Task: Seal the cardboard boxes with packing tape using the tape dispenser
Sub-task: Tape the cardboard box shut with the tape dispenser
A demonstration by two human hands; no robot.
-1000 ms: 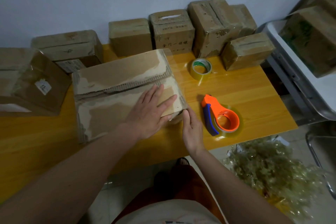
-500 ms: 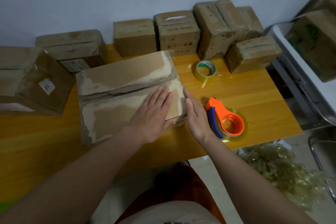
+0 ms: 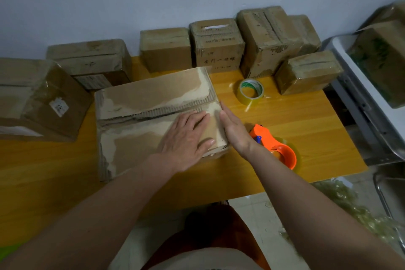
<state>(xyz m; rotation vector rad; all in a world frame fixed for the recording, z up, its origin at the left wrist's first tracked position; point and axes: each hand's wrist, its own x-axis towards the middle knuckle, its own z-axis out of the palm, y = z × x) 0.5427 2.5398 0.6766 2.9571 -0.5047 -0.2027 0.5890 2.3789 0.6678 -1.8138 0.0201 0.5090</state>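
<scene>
Left hand flat, fingers straight, pressing on top of box near its right end. Right hand open too, palm laid against the box's right side. Just right of that wrist, on the table, orange dispenser, ungripped. Farther back, tape roll; beyond, boxes along the wall.
</scene>
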